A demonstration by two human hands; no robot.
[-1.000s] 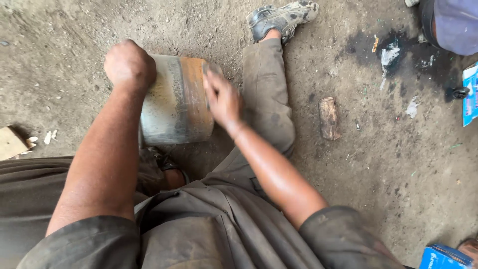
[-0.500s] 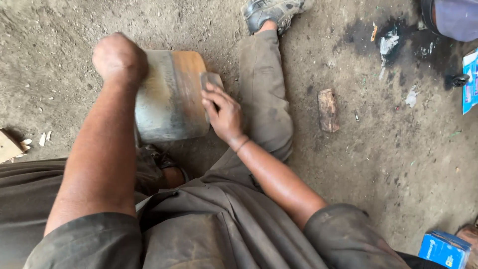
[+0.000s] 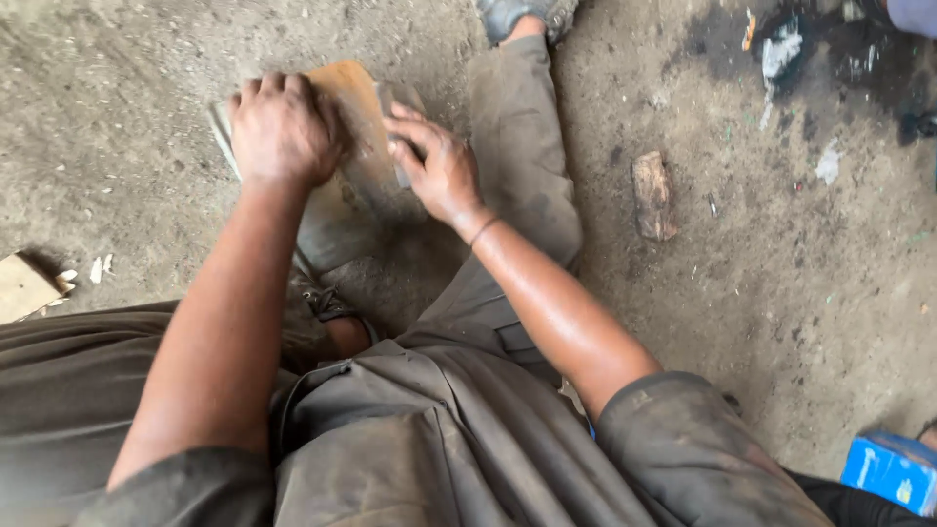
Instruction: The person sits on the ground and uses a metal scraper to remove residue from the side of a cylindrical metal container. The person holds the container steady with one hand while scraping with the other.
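Gripping rusty metal can [image 3: 356, 146], blue carton [image 3: 893, 470] bottom-right

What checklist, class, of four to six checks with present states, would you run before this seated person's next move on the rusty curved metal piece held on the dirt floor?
1. Left hand grips the top edge of the rusty curved metal piece: ok.
2. Right hand presses a small grey block against the piece: ok.
3. Piece braced steadily against the dirt floor: cannot tell, its base is hidden.
4. Hands gloved against sharp edges: not ok, both bare.
5. Brown wooden chunk clear of the outstretched trouser leg: ok.
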